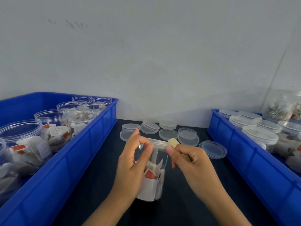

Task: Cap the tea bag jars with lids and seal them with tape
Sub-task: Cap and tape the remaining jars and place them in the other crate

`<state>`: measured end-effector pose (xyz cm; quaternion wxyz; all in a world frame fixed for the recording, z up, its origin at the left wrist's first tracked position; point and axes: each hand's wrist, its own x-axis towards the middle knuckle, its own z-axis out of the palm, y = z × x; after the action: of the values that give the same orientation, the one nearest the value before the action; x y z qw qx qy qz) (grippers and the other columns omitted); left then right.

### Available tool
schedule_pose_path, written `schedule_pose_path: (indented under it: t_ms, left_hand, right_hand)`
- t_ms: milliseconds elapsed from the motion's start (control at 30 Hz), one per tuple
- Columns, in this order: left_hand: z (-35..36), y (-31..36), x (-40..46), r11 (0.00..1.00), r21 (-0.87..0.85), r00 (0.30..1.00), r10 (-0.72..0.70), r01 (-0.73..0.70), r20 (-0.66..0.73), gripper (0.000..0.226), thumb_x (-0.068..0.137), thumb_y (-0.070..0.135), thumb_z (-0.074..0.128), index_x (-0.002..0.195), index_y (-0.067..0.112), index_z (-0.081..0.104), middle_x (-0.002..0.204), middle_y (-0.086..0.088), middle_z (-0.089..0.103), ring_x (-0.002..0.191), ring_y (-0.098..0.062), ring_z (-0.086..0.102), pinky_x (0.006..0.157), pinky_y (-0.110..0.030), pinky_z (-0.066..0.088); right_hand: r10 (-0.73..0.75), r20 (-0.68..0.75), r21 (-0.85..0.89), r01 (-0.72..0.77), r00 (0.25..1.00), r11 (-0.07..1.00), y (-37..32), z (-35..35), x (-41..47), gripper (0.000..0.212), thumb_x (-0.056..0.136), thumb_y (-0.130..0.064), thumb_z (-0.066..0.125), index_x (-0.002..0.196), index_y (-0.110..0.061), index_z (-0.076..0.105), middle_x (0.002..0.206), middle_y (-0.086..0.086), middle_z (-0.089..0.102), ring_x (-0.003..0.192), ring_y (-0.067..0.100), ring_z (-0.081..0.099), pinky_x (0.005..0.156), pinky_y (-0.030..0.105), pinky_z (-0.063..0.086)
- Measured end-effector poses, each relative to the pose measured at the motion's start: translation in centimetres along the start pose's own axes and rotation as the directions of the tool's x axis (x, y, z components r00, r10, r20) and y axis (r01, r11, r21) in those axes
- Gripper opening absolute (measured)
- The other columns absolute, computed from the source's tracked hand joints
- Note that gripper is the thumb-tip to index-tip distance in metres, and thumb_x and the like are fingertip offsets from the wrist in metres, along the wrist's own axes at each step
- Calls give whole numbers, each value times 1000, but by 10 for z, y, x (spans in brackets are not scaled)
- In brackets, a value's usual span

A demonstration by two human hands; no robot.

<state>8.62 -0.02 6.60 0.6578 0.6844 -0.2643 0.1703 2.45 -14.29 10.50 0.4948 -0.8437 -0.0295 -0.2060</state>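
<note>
Both hands were busy: the left hand (136, 154) held a capped jar (153, 173) on the dark surface (97, 185), the right hand (187, 158) pinched tape (173, 143) at its lid (158, 141). Open jars (48, 118) waited left; sealed-looking jars (259, 136) sat right.

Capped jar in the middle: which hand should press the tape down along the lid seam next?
Right hand: it pinches the tape piece at the lid rim, while the left hand grips the jar.

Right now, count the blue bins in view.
2. The left blue bin holds uncapped tea bag jars; the right blue bin holds lidded jars. None seems hidden.
</note>
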Motion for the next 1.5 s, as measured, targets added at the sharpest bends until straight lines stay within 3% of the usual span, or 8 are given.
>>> schedule_pose_path:
  t_ms: [300, 533, 667, 800, 967, 1167, 1267, 1500]
  left_hand:
    - [5, 3, -6, 994, 93, 997, 66, -62, -38, 19, 89, 38, 49, 80, 21, 54, 100, 50, 53, 134, 15, 30, 99, -19, 39]
    - [4, 2, -6, 992, 99, 997, 79, -76, -23, 17, 90, 32, 51, 80, 19, 53, 101, 44, 57, 136, 11, 32, 101, -21, 40]
    - [6, -2, -7, 991, 113, 996, 76, -72, -36, 17, 91, 30, 52, 79, 19, 51, 99, 19, 65, 136, 9, 32, 98, -13, 39]
    - [5, -2, -5, 986, 141, 995, 98, -93, -30, 19, 90, 35, 50, 81, 19, 52, 109, 34, 58, 135, 9, 34, 98, -18, 40]
    - [-1, -3, -2, 996, -27, 994, -89, 88, -67, 37, 81, 52, 59, 89, 19, 44, 126, 21, 58, 120, 2, 53, 100, -37, 47]
    - [0, 5, -4, 927, -198, 947, -300, 319, 118, 59, 66, 58, 69, 115, 38, 44, 103, 24, 66, 93, 2, 67, 72, -19, 54]
    - [-1, 7, 0, 940, -142, 950, -301, 309, 80, 66, 50, 54, 73, 109, 31, 54, 92, 29, 68, 82, 9, 66, 60, -4, 47]
    - [-10, 3, 5, 939, -116, 946, -320, 324, 52, 66, 46, 56, 75, 103, 25, 63, 89, 19, 72, 79, 0, 69, 59, -8, 49]
  right_hand:
    - [0, -49, 26, 1, 999, 1000, -4, 4, -1, 40, 90, -30, 60, 52, -44, 62, 45, -12, 50, 44, 2, 44, 46, 13, 37]
    - [-1, -55, 5, 1, 999, 1000, -5, 5, 0, 46, 91, -28, 61, 49, -47, 60, 44, -17, 51, 45, 0, 47, 47, 11, 37]
    - [7, -77, -11, -8, 997, 1000, -2, 6, 1, 43, 90, -31, 61, 50, -46, 60, 47, -15, 52, 47, 0, 47, 51, 12, 38]
    - [12, -121, -32, -16, 993, 999, 2, 9, 2, 40, 89, -34, 63, 50, -42, 59, 48, -17, 51, 49, 0, 46, 52, 13, 39]
    - [25, -145, -1, -26, 989, 1000, 4, 11, 2, 43, 88, -31, 65, 47, -40, 59, 44, -23, 50, 49, -4, 50, 51, 10, 39]
    - [-65, -173, -103, 47, 983, 994, 8, 18, 0, 39, 87, -30, 66, 49, -36, 56, 68, -14, 59, 64, -4, 53, 60, 10, 42]
    - [-137, -115, -168, 116, 984, 979, 7, 15, -2, 30, 89, -35, 55, 60, -28, 58, 72, -9, 58, 67, 3, 53, 60, 16, 43]
    - [-142, 138, -516, 193, 980, 834, 3, -7, -2, 41, 87, -63, 12, 83, -37, 44, 67, -8, 51, 63, 7, 51, 58, 22, 42]
